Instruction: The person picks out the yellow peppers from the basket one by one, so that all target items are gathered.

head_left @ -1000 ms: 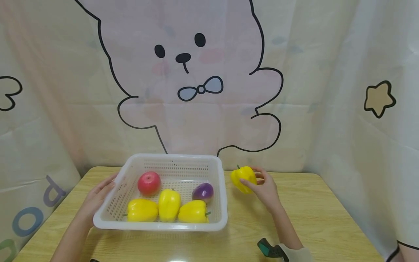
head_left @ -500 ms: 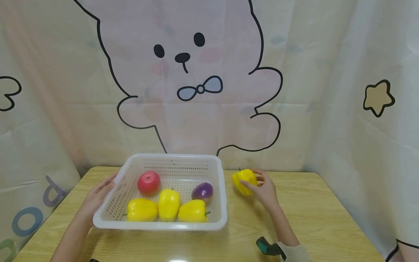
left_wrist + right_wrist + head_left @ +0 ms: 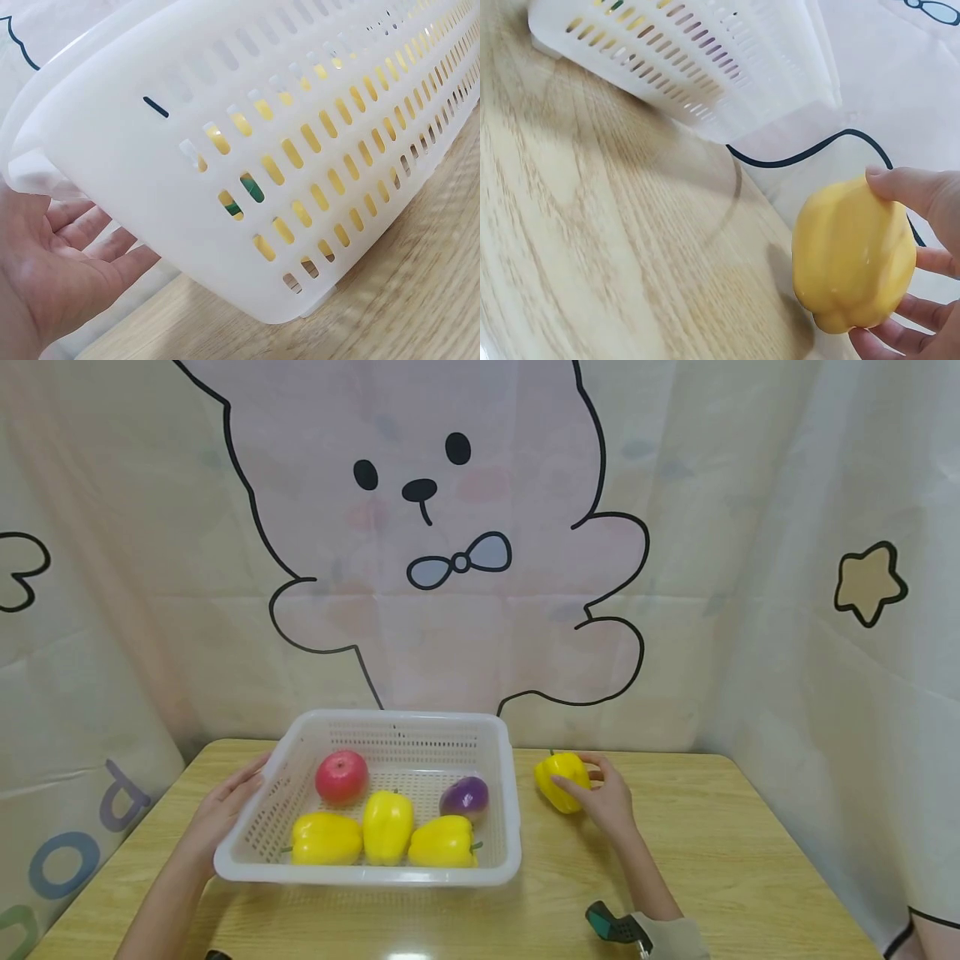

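Just lowered yellow pepper (image 3: 562,783) slightly, right of center in head view, suggesting placement beside white basket (image 3: 367,877). Pinching it between thumb and fingers of right hand (image 3: 611,806); cannot tell whether touching tabletop (image 3: 697,835). Holding left hand (image 3: 222,814) with fingers loosely extended against basket's side, lower left. Glossy, lobed pepper; slotted, translucent plastic; pale-grained wood.

- Through my cameras, I see yellow peppers (image 3: 553,768).
- Round fruit (image 3: 342,777) is pinkish red, oval vegetable (image 3: 465,798) purple.
- Basket (image 3: 367,875) is white; table (image 3: 720,843), light wood grain.
- Curtain (image 3: 720,485) is pale, with black-outlined bear (image 3: 465,639).
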A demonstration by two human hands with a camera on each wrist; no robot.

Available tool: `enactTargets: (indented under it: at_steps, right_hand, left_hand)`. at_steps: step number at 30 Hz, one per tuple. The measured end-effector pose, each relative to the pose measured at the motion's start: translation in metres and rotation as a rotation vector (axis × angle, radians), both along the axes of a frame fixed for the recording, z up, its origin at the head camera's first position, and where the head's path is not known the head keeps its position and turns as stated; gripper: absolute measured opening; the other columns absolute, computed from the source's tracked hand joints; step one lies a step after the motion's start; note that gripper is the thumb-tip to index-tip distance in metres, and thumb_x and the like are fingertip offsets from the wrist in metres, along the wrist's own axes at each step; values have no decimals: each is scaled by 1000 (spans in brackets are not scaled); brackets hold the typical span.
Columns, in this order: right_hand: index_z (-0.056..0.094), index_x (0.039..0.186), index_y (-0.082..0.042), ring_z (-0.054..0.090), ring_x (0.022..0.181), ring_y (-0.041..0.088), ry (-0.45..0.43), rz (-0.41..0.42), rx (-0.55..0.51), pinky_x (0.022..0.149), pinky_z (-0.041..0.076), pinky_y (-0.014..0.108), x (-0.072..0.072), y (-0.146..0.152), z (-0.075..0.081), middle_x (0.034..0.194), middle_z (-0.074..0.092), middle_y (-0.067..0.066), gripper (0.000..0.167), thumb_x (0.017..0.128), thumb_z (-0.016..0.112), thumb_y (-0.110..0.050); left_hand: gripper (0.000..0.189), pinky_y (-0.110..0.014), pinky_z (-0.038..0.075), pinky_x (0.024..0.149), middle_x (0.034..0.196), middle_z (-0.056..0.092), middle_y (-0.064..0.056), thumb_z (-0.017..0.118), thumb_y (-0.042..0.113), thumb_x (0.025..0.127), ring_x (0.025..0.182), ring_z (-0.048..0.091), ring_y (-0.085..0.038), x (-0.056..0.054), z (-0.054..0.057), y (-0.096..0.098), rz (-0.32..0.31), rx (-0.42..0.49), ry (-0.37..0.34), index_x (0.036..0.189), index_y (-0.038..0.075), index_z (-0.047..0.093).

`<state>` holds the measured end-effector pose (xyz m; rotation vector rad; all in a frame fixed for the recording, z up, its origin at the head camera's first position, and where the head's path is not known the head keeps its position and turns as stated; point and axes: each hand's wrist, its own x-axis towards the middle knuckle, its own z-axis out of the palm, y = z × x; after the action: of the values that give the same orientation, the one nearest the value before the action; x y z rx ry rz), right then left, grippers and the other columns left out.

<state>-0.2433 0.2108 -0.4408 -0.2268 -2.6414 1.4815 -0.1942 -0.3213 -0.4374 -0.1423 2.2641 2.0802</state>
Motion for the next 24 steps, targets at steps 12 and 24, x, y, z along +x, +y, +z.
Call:
enactTargets:
  at_steps: [12, 24]
  right_hand:
    - [51, 148, -6, 54, 116, 39, -8, -33, 8, 88, 51, 38, 0, 1, -6, 135, 55, 27, 75, 93, 80, -48]
    - [52, 146, -2, 53, 117, 40, 5, -34, 34, 89, 50, 39, -1, 3, -8, 136, 54, 28, 74, 95, 78, -49]
  left_hand:
    - [57, -27, 60, 82, 108, 65, 33, 46, 42, 113, 97, 69, 0, 1, 2, 1, -3, -4, -6, 168, 32, 30]
    - [63, -27, 60, 84, 107, 62, 36, 44, 45, 113, 98, 67, 1, 0, 3, 1, 4, -32, -37, 170, 27, 23]
